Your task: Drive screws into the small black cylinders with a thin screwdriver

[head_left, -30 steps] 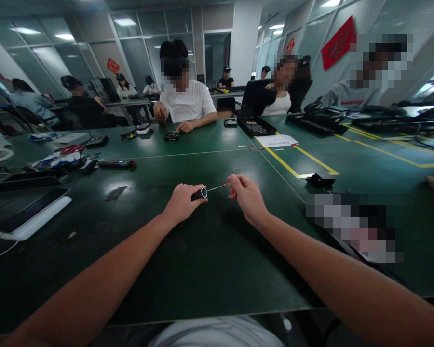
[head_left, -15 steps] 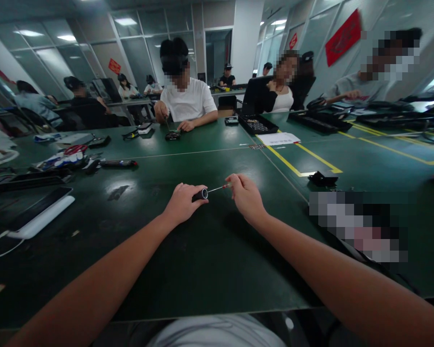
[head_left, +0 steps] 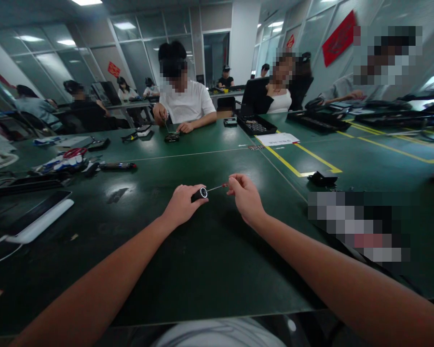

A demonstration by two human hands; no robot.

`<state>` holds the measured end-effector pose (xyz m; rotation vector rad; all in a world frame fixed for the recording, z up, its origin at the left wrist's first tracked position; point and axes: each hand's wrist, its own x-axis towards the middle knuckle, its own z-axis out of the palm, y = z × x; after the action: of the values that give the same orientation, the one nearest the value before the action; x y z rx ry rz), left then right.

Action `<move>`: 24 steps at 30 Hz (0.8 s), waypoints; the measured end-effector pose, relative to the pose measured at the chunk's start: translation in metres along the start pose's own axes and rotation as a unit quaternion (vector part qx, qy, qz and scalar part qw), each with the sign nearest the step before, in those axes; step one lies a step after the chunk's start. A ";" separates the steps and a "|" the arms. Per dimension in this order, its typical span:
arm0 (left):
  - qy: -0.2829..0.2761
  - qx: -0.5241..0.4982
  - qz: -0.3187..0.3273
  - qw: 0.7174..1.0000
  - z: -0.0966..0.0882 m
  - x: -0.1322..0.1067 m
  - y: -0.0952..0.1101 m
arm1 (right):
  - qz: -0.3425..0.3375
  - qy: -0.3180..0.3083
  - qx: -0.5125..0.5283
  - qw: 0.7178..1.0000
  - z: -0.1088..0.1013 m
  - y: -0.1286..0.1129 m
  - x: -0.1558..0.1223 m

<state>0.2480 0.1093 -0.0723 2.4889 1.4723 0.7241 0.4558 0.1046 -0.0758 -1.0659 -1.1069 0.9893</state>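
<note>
Near the middle of the green table, my left hand (head_left: pixel 181 203) is closed around a short black cylinder (head_left: pixel 199 194) with a pale ring at its end. The ringed end faces right and toward me. My right hand (head_left: pixel 246 195) pinches the handle of a thin screwdriver (head_left: pixel 215 188), which has a red part just ahead of the fingers. Its metal shaft points left, and the tip is at the ringed end of the cylinder. Whether the tip sits inside or only touches the rim, I cannot tell. Most of the handle is hidden by my fingers.
On the left lie a phone (head_left: pixel 45 209), a white power bank (head_left: pixel 45 221) with a strap, and a marker-like black tool (head_left: pixel 117 166). A small black part (head_left: pixel 322 179) lies to the right. Across the table (head_left: pixel 202 270), a co-worker in white (head_left: pixel 188 101) works near a black tray (head_left: pixel 255 125).
Both hands stay in nearly the same place. The ringed end of the cylinder has turned slightly more toward me, and the screwdriver remains at it.
</note>
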 end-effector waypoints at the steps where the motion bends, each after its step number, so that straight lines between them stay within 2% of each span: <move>1: -0.002 0.007 0.012 1.000 -0.001 0.000 0.002 | 0.017 -0.001 0.025 1.000 0.000 0.000 0.001; 3: -0.010 0.034 0.053 0.998 -0.004 0.001 0.004 | 0.093 0.001 0.081 0.992 -0.002 -0.001 0.006; 5: -0.026 0.068 0.088 0.994 -0.005 0.002 0.004 | 0.201 0.008 0.125 0.971 -0.006 -0.002 0.012; 6: -0.035 0.080 0.092 0.992 -0.005 0.003 0.002 | 0.224 0.025 0.130 0.966 -0.009 -0.001 0.015; 8: -0.050 0.088 0.079 0.992 -0.004 0.004 -0.002 | 0.205 0.055 0.124 0.969 -0.014 -0.001 0.020; 10: -0.060 0.081 0.065 0.993 -0.002 0.004 -0.006 | 0.172 0.060 0.111 0.977 -0.016 0.000 0.021; 18: -0.039 -0.001 0.026 0.999 0.000 0.001 -0.001 | 0.077 -0.021 0.077 0.994 -0.008 0.000 0.008; 24: -0.016 -0.021 0.000 1.000 -0.001 0.000 0.003 | 0.017 -0.042 0.041 0.998 -0.007 0.000 0.005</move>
<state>0.2499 0.1078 -0.0701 2.4589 1.4302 0.7034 0.4635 0.1084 -0.0754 -0.9874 -1.1097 1.1044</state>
